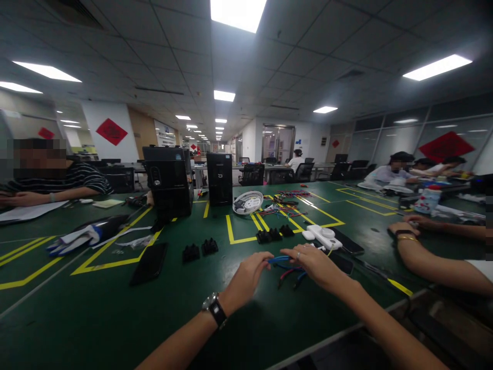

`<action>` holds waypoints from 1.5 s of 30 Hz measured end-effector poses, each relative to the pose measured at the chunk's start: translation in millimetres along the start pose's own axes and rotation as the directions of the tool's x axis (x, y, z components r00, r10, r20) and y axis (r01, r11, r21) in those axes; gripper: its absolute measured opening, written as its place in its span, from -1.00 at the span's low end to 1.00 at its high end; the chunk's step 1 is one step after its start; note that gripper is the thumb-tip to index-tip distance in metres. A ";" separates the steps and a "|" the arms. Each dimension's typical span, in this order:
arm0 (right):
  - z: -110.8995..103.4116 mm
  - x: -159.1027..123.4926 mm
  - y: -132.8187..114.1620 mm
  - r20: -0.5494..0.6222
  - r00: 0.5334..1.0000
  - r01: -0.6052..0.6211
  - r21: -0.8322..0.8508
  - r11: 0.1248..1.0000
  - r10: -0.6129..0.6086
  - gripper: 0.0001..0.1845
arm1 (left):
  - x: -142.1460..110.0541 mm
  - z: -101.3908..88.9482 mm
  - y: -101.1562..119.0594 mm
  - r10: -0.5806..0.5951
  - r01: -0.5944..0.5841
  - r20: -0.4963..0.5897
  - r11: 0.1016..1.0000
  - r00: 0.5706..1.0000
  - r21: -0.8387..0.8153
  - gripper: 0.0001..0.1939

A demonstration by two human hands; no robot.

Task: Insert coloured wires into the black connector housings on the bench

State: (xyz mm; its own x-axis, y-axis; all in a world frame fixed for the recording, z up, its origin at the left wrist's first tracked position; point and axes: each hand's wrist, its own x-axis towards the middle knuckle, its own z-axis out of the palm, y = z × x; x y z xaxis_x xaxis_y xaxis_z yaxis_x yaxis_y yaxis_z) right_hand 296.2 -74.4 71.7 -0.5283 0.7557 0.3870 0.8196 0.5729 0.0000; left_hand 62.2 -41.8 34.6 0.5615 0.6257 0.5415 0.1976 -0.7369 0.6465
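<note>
My left hand, with a watch on its wrist, is closed in a pinch on the end of a blue wire. My right hand, wearing a ring, curls over the same blue wire from the other side. Under and beside the hands lie red and black wires on the green table. Both hands hover low over the table near its front edge.
Small black parts and more black parts lie ahead, with a white power strip, a black phone, two black boxes, a white basket. A co-worker's arms rest at right; another person sits far left.
</note>
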 end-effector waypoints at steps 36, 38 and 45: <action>-9.3 2.7 -8.2 -0.323 0.892 -0.262 0.202 0.944 0.317 -0.57 | 36.6 -35.7 -97.5 -0.350 0.312 -0.219 0.931 0.911 -0.189 -0.50; 7.1 32.2 -31.2 -0.291 0.924 -0.186 0.227 0.956 0.249 -0.56 | 8.3 -61.1 -88.5 -0.419 0.274 -0.233 0.837 0.877 -0.474 -0.45; 91.5 126.1 -115.4 -0.252 0.966 0.126 0.282 0.951 -0.053 -0.54 | -73.8 -142.3 -77.2 -0.604 0.083 -0.281 0.503 0.746 -0.861 -0.26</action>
State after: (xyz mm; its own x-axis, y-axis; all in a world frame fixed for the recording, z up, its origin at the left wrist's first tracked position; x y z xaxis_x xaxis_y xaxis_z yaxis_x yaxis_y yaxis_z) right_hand 114.8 -16.2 36.2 -0.4980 0.6196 0.6067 0.6502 0.7297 -0.2115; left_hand -108.9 5.3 21.2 0.0741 0.9836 0.1645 -0.5456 -0.0981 0.8323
